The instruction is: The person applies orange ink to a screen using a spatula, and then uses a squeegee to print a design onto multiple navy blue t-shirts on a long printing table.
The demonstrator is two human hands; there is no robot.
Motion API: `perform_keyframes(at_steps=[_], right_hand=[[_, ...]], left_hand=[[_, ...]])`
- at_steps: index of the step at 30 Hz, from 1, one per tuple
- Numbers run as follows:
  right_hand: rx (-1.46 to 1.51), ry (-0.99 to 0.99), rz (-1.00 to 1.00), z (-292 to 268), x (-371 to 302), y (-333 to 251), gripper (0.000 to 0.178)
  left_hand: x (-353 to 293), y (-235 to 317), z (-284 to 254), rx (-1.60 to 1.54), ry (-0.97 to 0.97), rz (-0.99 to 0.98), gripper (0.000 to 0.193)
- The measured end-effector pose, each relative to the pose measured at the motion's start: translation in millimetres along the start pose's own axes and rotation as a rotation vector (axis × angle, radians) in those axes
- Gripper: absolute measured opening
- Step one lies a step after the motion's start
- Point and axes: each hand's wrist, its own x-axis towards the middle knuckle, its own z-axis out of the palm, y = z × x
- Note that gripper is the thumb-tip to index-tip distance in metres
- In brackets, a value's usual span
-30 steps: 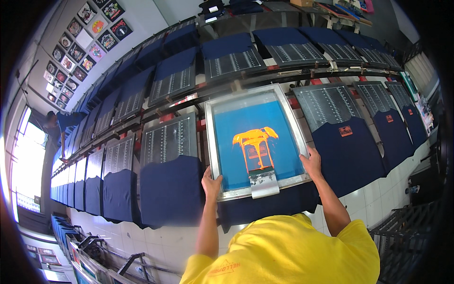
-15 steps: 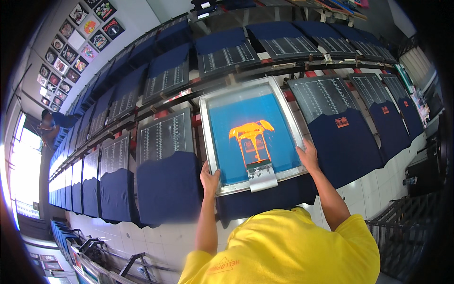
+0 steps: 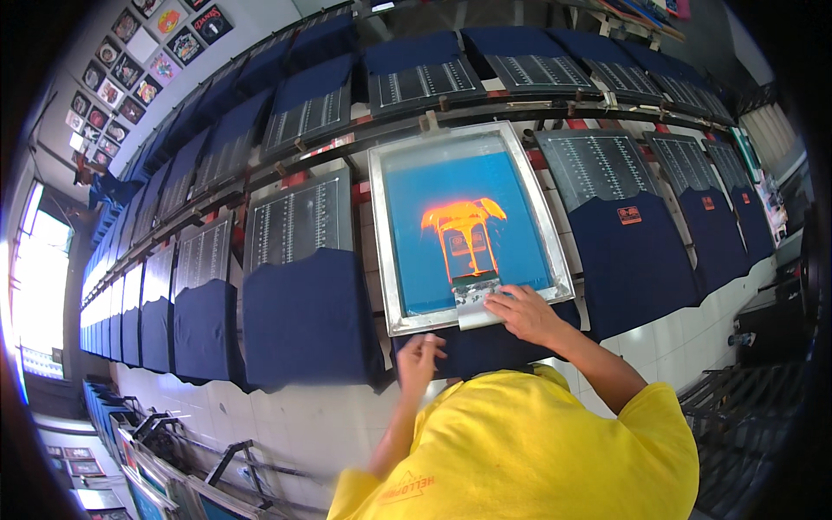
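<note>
**Right hand [image 3: 524, 314] on the squeegee [image 3: 470, 303], left hand [image 3: 419, 360] just off the frame**

Nearest is the person's yellow T-shirt [image 3: 555, 433]. Beyond it, the left hand hangs with its fingers half open and loosely curled, nothing visible in them. The right hand lays its fingers over the right side of the squeegee's metal handle; whether they close around it I cannot tell.

The squeegee lies across the near bar of a metal screen frame [image 3: 425, 324], its blade end on the blue mesh [image 3: 524, 230]. Orange ink [image 3: 465, 211] is pooled farther up the mesh, with streaks running back toward the blade. A navy T-shirt [image 3: 468, 351] shows from beneath the frame's near side.

To the left, another navy garment [image 3: 303, 321] covers the near part of a dark platen [image 3: 299, 221]; to the right, one bears an orange print [image 3: 628, 216]. Across the rails is a far row of draped platens [image 3: 425, 85]. At far left, a co-worker [image 3: 111, 185] stands near a wall of framed pictures [image 3: 184, 47].
</note>
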Motion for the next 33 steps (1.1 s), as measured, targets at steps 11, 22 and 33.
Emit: perform_keyframes(at_steps=[11, 22, 33], right_hand=[[0.167, 0.177, 0.064, -13, 61, 40, 0.039], [0.17, 0.291, 0.227, -17, 140, 120, 0.029], [0.09, 0.188, 0.207, -12, 165, 131, 0.032]], left_hand=[[42, -8, 69, -0.56, -0.42, -0.459, 0.047], [36, -24, 78, -0.289, -0.297, -0.194, 0.041], [34, -19, 77, -0.236, -0.278, -0.172, 0.039]])
